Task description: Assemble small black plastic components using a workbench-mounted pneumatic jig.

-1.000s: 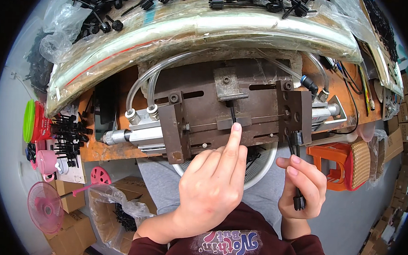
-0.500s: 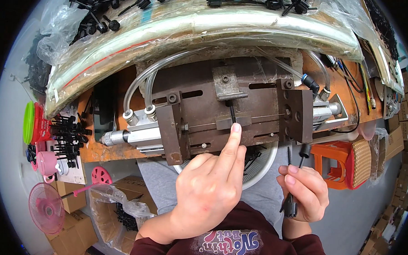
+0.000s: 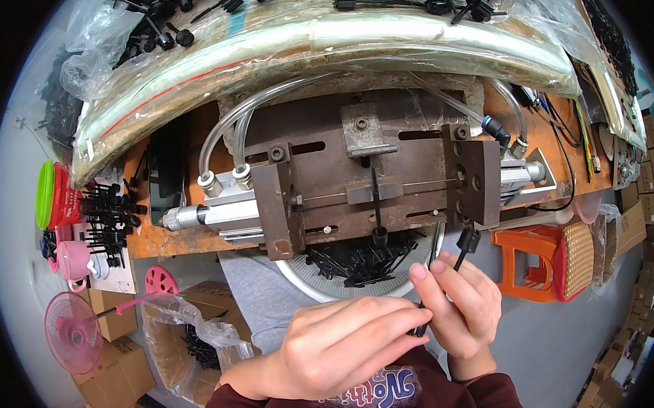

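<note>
Near the lower middle, my left hand reaches across, fingertips closed on the lower end of a black knobbed rod. My right hand holds that same rod. Between its fingers is also a second black rod with a ribbed knob, knob up. Another black knobbed rod lies in the dark metal fixture, across its small central block. The knob of that rod overhangs the fixture's near edge. Beneath, a white basket holds many black rods.
Pneumatic cylinders with clear hoses flank the fixture on the orange bench. Black parts lie on a plastic-covered shelf behind. An orange stool stands right; a pink fan and cardboard boxes are left.
My left hand has left the rod in the fixture and moved down and right to the rods in my right hand. My right hand has shifted slightly left. The basket's contents have come into view.
</note>
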Tool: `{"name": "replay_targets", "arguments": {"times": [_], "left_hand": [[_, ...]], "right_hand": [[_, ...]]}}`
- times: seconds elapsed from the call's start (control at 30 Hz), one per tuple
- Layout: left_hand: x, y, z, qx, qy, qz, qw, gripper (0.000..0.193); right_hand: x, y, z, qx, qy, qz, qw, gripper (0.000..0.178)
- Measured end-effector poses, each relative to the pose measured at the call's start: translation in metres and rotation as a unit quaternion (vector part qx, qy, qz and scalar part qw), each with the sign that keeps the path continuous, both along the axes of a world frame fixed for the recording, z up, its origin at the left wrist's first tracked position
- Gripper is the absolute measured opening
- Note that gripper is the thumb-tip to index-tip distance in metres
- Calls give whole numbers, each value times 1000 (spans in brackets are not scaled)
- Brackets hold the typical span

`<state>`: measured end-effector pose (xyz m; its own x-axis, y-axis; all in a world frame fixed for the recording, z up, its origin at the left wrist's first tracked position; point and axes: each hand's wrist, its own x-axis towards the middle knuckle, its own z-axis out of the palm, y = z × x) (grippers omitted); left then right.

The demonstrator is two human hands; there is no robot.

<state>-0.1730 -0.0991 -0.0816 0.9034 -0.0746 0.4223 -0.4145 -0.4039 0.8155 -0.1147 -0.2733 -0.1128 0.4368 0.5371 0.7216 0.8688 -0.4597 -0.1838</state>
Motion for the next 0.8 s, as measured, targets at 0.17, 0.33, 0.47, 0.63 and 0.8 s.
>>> {"name": "replay_targets", "arguments": {"times": [0.17,0.33,0.47,0.63,0.8], "left_hand": [[-1,4,-2,113,-31,108,987,35],[21,2,-25,260,-100,143,950,21],[26,-1,-31,294,-96,158,938,22],[28,1,-25,291,-61,160,941,27],[28,-1,-22,283,-36,154,946,28]], "right_hand": [[5,-3,1,133,83,-17,987,28],[3,-4,6,172,134,-38,975,25],[-3,-6,8,197,207,-18,958,22],[-9,-11,6,300,392,14,870,21],[-10,-10,14,385,586,20,713,15]]}}
